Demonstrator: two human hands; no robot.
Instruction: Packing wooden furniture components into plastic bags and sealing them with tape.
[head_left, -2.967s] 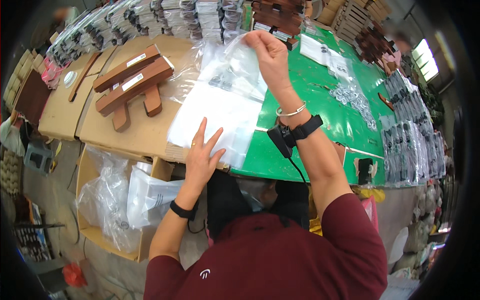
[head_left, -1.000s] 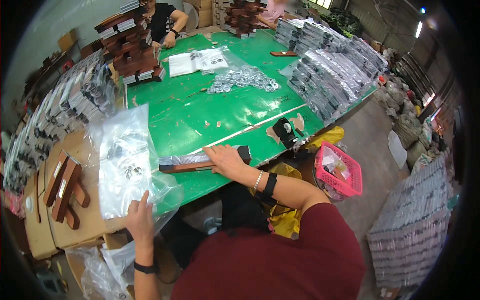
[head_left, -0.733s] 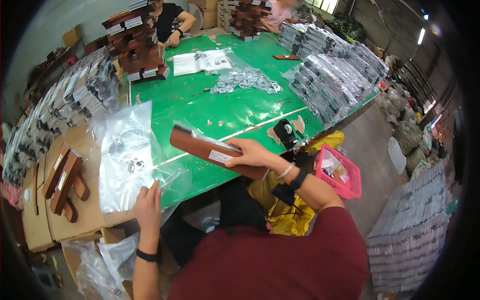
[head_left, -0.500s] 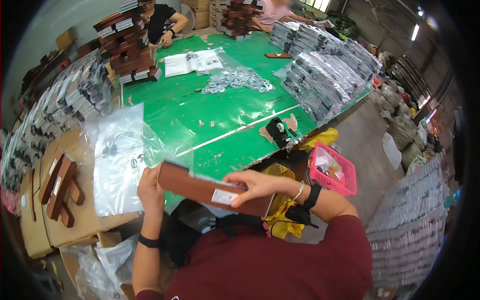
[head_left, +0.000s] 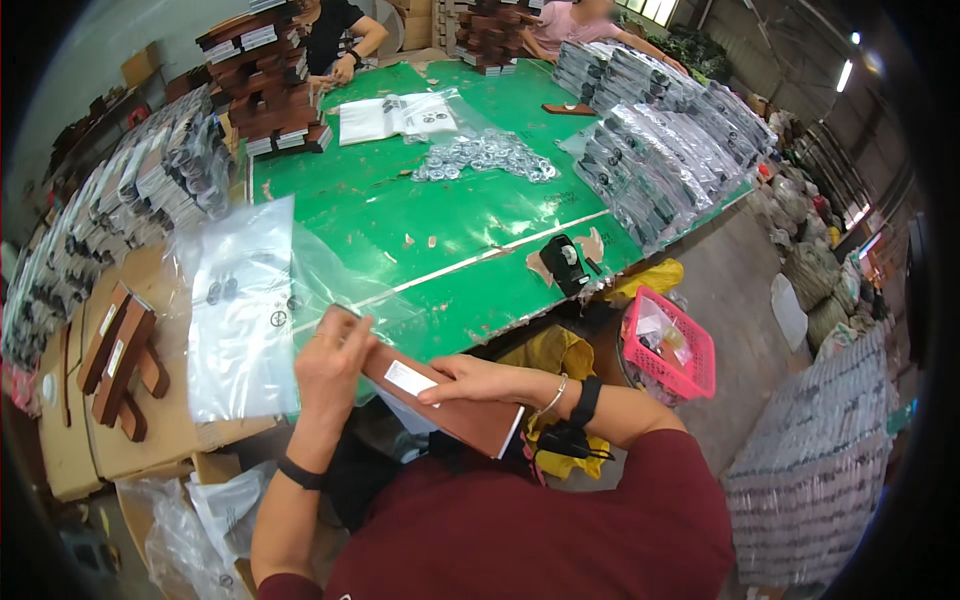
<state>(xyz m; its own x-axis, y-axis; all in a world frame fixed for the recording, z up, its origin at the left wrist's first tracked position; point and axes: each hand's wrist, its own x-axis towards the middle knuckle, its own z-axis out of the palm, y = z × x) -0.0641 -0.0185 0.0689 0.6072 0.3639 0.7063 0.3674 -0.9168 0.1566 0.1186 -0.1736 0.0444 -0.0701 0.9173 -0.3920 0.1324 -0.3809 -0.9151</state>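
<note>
A reddish-brown wooden board (head_left: 470,422) with a white label (head_left: 410,378) is held slantwise in front of my body, over the near edge of the table. My left hand (head_left: 335,362) is closed around its far left end, fingers curled over the tip. Gripping the middle from above, my right hand (head_left: 472,380) has its thumb beside the label. White paper or film shows beneath the board, partly hidden. Just left of my left hand lie clear plastic bags (head_left: 240,325) with dark printed marks, overlapping the green table (head_left: 400,260).
Brown wooden pieces (head_left: 125,355) rest on cardboard at left. Metal rings (head_left: 485,158) lie in a heap mid-table, near bagged stacks (head_left: 660,165). A black tape dispenser (head_left: 564,265) sits at the table edge, above a pink basket (head_left: 670,345). Two people work across the table.
The board has tilted, its right end lower and nearer to me. My left hand has moved right and curled over its tip; my right hand has slid slightly left.
</note>
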